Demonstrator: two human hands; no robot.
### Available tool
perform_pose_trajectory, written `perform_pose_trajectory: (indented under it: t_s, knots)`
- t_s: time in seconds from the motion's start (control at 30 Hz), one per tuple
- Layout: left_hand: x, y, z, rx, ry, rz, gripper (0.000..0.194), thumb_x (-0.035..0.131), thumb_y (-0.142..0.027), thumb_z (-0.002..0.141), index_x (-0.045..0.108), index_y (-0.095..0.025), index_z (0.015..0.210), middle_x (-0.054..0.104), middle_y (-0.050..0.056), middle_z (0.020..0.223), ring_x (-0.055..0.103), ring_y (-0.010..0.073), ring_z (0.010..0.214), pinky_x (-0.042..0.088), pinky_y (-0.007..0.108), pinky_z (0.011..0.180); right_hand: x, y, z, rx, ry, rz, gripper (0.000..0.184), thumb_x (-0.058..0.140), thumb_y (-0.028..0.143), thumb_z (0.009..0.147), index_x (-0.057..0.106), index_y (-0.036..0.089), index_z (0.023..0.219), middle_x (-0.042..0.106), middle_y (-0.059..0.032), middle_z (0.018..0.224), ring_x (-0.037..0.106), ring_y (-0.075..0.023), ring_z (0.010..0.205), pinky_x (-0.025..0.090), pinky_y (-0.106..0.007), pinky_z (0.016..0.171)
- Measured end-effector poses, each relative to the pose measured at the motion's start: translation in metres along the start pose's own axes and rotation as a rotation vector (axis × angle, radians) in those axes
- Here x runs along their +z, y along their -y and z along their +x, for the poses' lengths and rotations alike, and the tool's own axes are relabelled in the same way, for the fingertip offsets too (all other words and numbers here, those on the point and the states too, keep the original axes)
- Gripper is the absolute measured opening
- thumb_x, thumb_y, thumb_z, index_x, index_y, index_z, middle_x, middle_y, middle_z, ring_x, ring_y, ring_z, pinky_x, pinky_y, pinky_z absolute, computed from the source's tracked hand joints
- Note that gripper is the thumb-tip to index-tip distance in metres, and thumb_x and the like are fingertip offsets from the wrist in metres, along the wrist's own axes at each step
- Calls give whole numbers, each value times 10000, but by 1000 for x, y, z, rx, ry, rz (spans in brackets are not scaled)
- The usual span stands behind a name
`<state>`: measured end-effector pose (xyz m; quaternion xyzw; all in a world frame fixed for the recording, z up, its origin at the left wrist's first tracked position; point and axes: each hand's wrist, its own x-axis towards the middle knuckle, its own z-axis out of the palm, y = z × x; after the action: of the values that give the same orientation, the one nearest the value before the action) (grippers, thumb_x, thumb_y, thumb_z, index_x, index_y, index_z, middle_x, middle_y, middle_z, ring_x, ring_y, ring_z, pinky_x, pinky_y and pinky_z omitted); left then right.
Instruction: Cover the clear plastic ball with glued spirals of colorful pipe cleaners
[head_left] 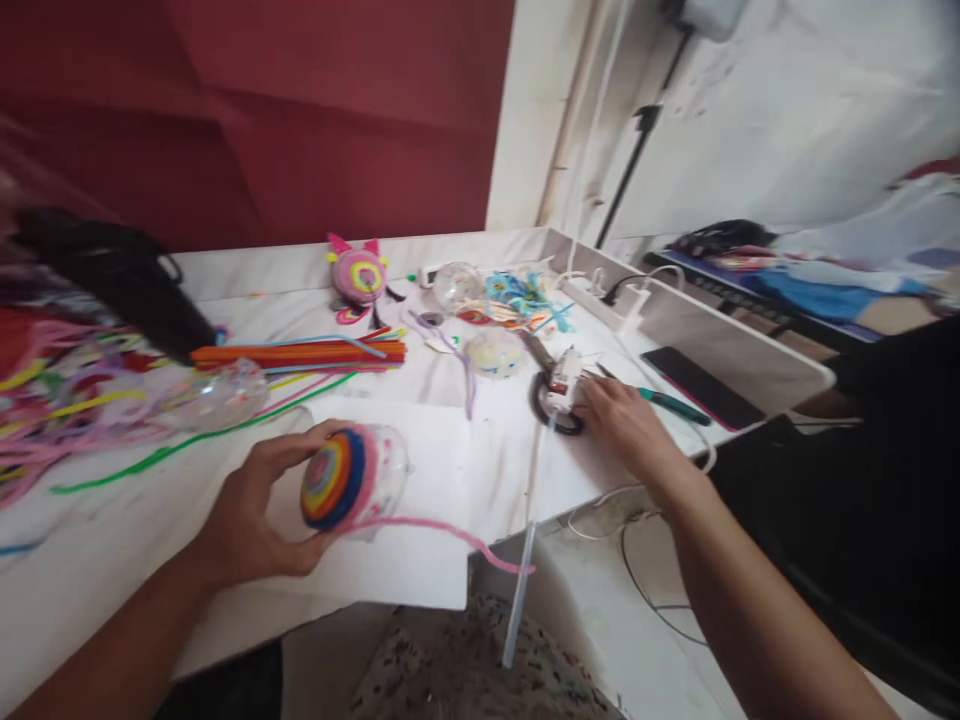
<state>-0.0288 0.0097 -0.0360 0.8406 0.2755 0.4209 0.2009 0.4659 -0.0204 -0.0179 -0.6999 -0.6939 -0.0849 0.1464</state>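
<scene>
My left hand [262,510] is closed round a clear plastic ball [390,465], thumb and fingers at its edges. Coiled rings of coloured pipe cleaner, from blue and orange to pink, cover its left side. A loose pink pipe cleaner [457,535] trails from it to the right. At the right of the table, my right hand [619,420] has its fingers against a white hot glue gun [564,378]; their tips are partly hidden. A long translucent glue stick [521,600] sticks out of the gun towards me, past the table edge. Black-handled scissors [541,400] lie beside the gun.
A bundle of orange pipe cleaners [300,354], a clear ball half [225,392] and a pink eared figure [358,275] lie behind. Blue scraps [517,292], a teal-handled tool [675,405], a black phone [701,385] and a power strip [626,300] are at right.
</scene>
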Motion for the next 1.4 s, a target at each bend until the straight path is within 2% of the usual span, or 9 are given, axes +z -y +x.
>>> perform_pose_trajectory:
  t_s: [0.1,0.17,0.27,0.37,0.43,0.5,0.6,1.03,1.4]
  knots:
    - [7,-15,16,43,7,-18,813,855,-132,791,522,-261,1522,667,174,1558,668,370,1444,592,505,1170,-17,20,-10,-75,-234,47,261,554,307,1079,730,195,1235,762,-227,1306,703,-433,1176,561,-596,937]
    - [10,-18,23,55,-16,-39,859,880,-155,759,516,-290,1526,692,170,1534,705,377,1396,626,509,1130,-37,51,-18,-237,-265,322,233,618,359,1080,721,213,1229,793,-173,1222,738,-366,1149,586,-531,965]
    - [11,-17,25,80,-25,-92,900,933,-251,714,545,-366,1518,700,134,1534,723,402,1367,665,538,1084,-58,110,-29,-415,-7,716,202,667,349,1079,694,239,1246,805,-113,1213,773,-268,1089,610,-401,920]
    - [10,-15,23,63,-16,-92,927,938,-249,710,541,-402,1533,695,110,1546,720,400,1375,670,553,1091,-58,156,-33,-431,246,866,260,775,374,1007,671,229,1196,805,-80,1114,759,-240,955,596,-364,832]
    - [8,-14,22,54,-9,-88,943,942,-242,708,530,-400,1542,696,110,1549,727,395,1365,660,558,1111,-52,171,-31,-411,348,987,160,747,303,1009,650,217,1100,772,-43,976,715,-197,842,556,-313,744]
    - [7,-13,21,51,-12,-85,951,945,-242,706,525,-397,1545,696,109,1550,728,393,1366,650,557,1128,-48,176,-26,-390,391,1087,40,673,230,1027,640,211,1018,697,-1,842,629,-152,726,487,-266,652]
    - [7,-12,21,66,-12,-90,969,954,-238,692,523,-398,1546,688,108,1560,727,398,1367,654,549,1125,-49,175,-17,-416,341,1117,82,639,189,1030,668,199,953,626,17,792,540,-128,682,428,-250,621]
    - [9,-17,24,100,-4,-121,883,924,-241,735,544,-333,1527,693,127,1549,723,374,1370,664,520,1098,-48,174,19,-690,96,916,105,676,97,1036,740,163,986,690,-46,932,655,-162,826,494,-271,730]
    - [8,-20,25,123,18,-120,920,921,-216,728,546,-360,1556,688,134,1544,712,387,1389,669,521,1085,-42,178,36,-776,81,805,136,650,173,1084,735,174,978,647,-46,929,614,-181,825,488,-297,746]
